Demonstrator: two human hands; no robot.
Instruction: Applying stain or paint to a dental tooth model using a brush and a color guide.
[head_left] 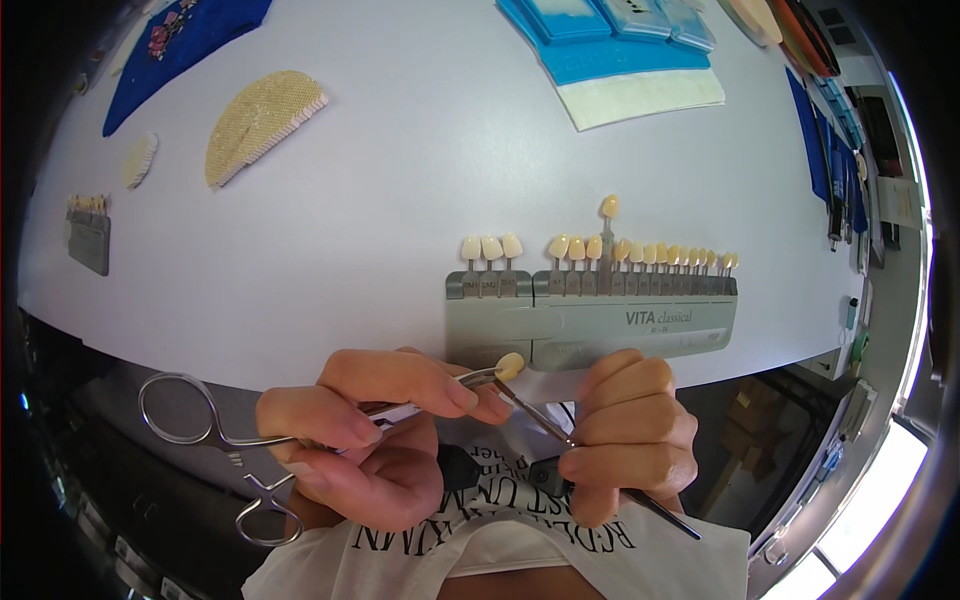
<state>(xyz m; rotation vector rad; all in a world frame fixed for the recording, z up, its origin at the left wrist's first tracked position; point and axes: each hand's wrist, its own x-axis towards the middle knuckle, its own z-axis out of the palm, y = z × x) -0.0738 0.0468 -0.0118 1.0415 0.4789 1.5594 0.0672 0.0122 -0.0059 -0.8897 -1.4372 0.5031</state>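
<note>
My left hand (365,425) is closed around a hemostat (262,441), its ring handles sticking out to the left. A small yellowish tooth crown (510,366) sits at the tip of its jaws. My right hand (630,430) grips a fine brush (538,415) with a metal ferrule; its tip meets the lower edge of the crown, and its dark handle end shows below the fist. Just beyond both hands lies a grey tooth shade guide (590,335) with a row of tooth-shaped tabs. One shade tab (610,207) stands higher than the others.
A beige textured half-round pad (258,125) and a smaller pale one (140,160) lie at the far left. A second, small shade guide (89,240) is at the left edge. Blue trays (565,22) rest on a cloth (645,98) at the back. Tools lie on blue cloth (805,135) at right.
</note>
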